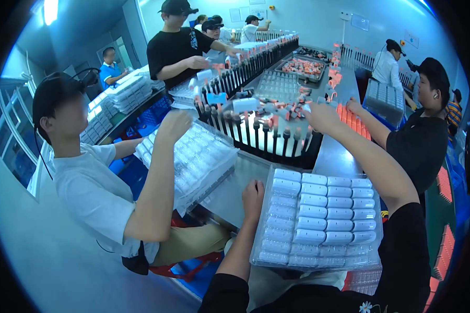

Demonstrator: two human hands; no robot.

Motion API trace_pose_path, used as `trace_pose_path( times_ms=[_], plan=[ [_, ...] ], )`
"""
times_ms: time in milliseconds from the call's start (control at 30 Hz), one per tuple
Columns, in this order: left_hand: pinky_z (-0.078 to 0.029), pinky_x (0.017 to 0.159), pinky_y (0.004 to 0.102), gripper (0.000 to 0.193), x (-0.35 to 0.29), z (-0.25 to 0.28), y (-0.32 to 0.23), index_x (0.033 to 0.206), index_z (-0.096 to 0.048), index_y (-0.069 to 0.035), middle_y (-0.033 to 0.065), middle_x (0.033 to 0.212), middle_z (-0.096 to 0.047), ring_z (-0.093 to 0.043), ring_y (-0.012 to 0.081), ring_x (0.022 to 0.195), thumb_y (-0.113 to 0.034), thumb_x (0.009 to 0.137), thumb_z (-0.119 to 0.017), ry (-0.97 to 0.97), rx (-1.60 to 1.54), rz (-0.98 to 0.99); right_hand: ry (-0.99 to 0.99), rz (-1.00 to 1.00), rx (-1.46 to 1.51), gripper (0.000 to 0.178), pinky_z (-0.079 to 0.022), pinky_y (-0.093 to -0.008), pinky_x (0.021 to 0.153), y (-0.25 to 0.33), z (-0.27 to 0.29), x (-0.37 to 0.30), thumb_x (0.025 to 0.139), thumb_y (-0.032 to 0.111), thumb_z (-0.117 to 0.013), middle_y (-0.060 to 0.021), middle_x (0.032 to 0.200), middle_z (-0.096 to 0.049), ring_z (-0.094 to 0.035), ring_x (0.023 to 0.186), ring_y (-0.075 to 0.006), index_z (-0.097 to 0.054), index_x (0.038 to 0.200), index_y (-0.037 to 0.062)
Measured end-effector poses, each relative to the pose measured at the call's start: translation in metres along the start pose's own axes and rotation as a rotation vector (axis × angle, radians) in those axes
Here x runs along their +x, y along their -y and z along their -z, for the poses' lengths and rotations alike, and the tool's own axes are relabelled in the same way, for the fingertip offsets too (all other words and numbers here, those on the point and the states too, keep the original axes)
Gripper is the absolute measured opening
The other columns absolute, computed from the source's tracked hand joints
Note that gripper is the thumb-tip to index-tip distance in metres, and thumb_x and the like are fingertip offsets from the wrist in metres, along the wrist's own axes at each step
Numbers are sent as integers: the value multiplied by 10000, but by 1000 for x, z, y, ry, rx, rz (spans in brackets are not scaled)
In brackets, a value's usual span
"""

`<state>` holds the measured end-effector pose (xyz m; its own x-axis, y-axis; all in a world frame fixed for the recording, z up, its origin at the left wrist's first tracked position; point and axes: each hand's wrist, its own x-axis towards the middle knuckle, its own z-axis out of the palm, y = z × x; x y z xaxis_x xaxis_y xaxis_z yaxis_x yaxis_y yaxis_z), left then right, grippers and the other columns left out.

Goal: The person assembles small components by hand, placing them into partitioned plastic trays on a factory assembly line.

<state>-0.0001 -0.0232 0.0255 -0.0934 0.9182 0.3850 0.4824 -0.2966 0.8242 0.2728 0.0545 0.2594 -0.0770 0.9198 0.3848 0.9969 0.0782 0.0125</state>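
The tray [277, 246] is lying in front of the person, close to the body, and white pieces [312, 213] are filling much of it; most of the left column and the bottom rows are showing bare. The left hand [253, 197] is resting by the tray's left edge, over the metal table [225, 182]. Its fingers are bending in, but I cannot tell if they are gripping anything. The right hand [322, 117] is reaching over the black posts [274, 140], near the orange parts [283, 107]. Its fingertips are blurring, so I cannot tell if they are holding something. The right arm is passing above the posts' end, so a low sleeve or elbow could be bumping a part loose. A knock from the body could be tipping the tray and spilling the pieces.
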Motion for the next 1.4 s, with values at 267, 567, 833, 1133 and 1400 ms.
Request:
trace_pose_path(
  times_ms=[267,567,833,1133,1400],
  plan=[
    [-487,677,503,318,11,8,8,871,-636,31,278,827,-647,-648,455,771,-256,993,-573,-26,-25,16,459,342,133,377,-552,-478,713,65,50,-86,959,358,-666,-145,877,-708,-684,718,-368,-707,1079,4],
    [-477,619,467,342,1,-5,5,830,-598,34,251,732,-616,-614,413,645,-271,983,-606,-7,-10,-7,510,467,249,497,-540,-463,883,93,9,-105,845,360,-745,-225,1112,-646,-648,1067,-388,-607,1125,-26],
    [-460,589,451,331,2,-9,19,814,-586,36,244,704,-602,-560,371,585,-245,985,-618,-51,-103,20,357,579,454,684,-538,-489,891,92,44,-91,796,463,-747,-242,1069,-688,-678,1011,-405,-602,1242,-35],
    [-491,618,443,304,7,-2,-16,840,-630,39,232,726,-649,-649,351,636,-234,973,-613,3,-72,105,201,-335,442,587,-610,-371,523,-46,63,-27,950,429,-586,-195,953,-724,-746,681,-273,-573,1315,-30],
    [-522,669,466,290,8,-6,4,870,-662,16,231,791,-687,-693,392,732,-255,960,-610,11,0,68,128,-108,226,464,-607,-451,656,12,33,27,926,386,-528,-191,782,-739,-736,680,-339,-678,1014,-44]
  ],
)
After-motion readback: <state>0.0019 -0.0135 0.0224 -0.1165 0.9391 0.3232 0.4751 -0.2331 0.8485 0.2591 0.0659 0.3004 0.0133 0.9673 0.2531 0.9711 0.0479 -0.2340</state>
